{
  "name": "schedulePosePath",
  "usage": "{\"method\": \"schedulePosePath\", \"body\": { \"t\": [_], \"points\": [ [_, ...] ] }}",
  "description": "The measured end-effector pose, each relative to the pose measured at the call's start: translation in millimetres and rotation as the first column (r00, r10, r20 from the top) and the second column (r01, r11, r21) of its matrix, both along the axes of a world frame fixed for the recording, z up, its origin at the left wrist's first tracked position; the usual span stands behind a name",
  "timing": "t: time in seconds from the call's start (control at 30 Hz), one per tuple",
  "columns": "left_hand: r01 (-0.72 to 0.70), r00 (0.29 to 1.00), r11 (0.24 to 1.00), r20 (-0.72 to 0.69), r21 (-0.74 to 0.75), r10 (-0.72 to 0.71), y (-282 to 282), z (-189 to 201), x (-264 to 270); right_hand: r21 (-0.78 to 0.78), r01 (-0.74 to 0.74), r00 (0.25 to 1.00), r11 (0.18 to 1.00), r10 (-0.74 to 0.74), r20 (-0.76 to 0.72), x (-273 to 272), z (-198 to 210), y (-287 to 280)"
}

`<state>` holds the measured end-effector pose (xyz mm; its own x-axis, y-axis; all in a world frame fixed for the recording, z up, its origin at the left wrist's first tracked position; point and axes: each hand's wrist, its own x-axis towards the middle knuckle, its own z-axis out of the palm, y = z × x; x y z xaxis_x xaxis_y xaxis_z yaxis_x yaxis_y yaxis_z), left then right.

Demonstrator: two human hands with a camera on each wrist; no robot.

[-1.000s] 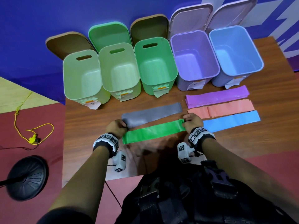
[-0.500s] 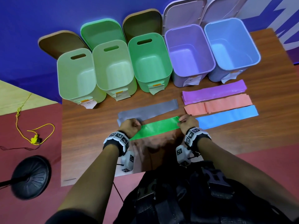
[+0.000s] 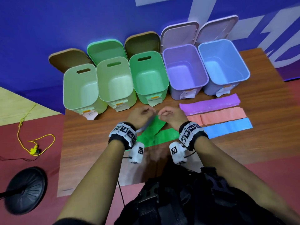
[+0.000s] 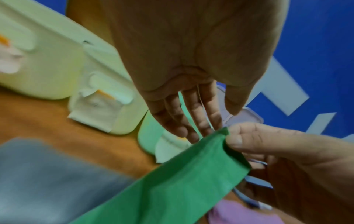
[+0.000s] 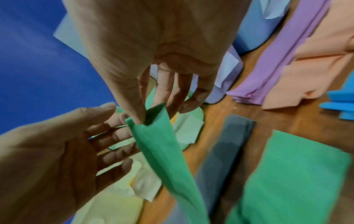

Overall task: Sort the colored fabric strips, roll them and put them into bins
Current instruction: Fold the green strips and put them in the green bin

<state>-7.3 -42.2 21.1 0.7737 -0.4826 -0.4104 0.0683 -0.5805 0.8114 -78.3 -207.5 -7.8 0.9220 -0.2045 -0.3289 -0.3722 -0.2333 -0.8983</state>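
Both hands were up off the table, meeting just in front of the middle green bin (image 3: 148,75). The right hand (image 3: 172,116) pinched the end of the green strip (image 5: 162,151) between thumb and fingers, the strip trailing down to the wooden table (image 3: 267,143). The left hand (image 3: 138,116) sat right beside it, fingers straight and loosely spread, fingertips at the strip's corner. The grey strip (image 5: 226,151) lay flat on the table beneath. The purple strip (image 3: 209,103), salmon strip (image 3: 215,117) and blue strip (image 3: 227,128) were stacked in rows well to the right. Bare table lay open nearer the person.
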Motion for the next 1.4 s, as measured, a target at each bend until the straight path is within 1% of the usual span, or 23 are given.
{"method": "schedulePosePath", "body": {
  "t": [0.07,0.13,0.23,0.3,0.4,0.5,0.57,0.73,0.97,1.17,1.4],
  "points": [
    [0.003,1.0,0.997,0.028,-0.071,-0.002,-6,18,6,0.055,0.013,0.995,0.998,-0.018,0.095,10,19,0],
    [0.007,0.997,0.994,0.072,-0.108,0.001,-10,29,14,0.098,0.002,0.989,0.995,-0.017,0.15,19,36,-1],
    [0.005,0.988,0.987,0.154,-0.162,0.02,-10,45,25,0.098,-0.014,0.971,0.995,-0.01,0.237,27,64,-6],
    [-0.006,0.987,0.979,0.153,-0.204,0.038,-9,55,30,0.079,-0.007,0.956,0.997,-0.017,0.292,33,78,-8],
    [-0.039,0.984,0.957,0.155,-0.287,0.087,-7,69,31,0.082,0.005,0.948,0.997,-0.031,0.318,39,96,-6],
    [-0.09,0.97,0.926,0.178,-0.366,0.165,-2,78,33,0.142,0.008,0.947,0.99,-0.053,0.318,40,110,-5],
    [-0.096,0.968,0.912,0.177,-0.4,0.18,1,81,33,0.164,0.024,0.945,0.986,-0.076,0.318,39,115,-5],
    [-0.091,0.955,0.893,0.216,-0.44,0.204,6,89,30,0.151,0.017,0.938,0.988,-0.068,0.339,37,121,-1],
    [-0.077,0.948,0.897,0.248,-0.435,0.201,9,97,27,0.152,0.019,0.93,0.988,-0.074,0.36,37,127,-3],
    [-0.101,0.955,0.898,0.213,-0.428,0.209,5,101,23,0.145,-0.001,0.928,0.989,-0.053,0.368,34,130,-5],
    [-0.09,0.943,0.896,0.252,-0.434,0.217,3,105,20,0.198,-0.009,0.935,0.98,-0.062,0.35,32,130,-5]
  ]
}}
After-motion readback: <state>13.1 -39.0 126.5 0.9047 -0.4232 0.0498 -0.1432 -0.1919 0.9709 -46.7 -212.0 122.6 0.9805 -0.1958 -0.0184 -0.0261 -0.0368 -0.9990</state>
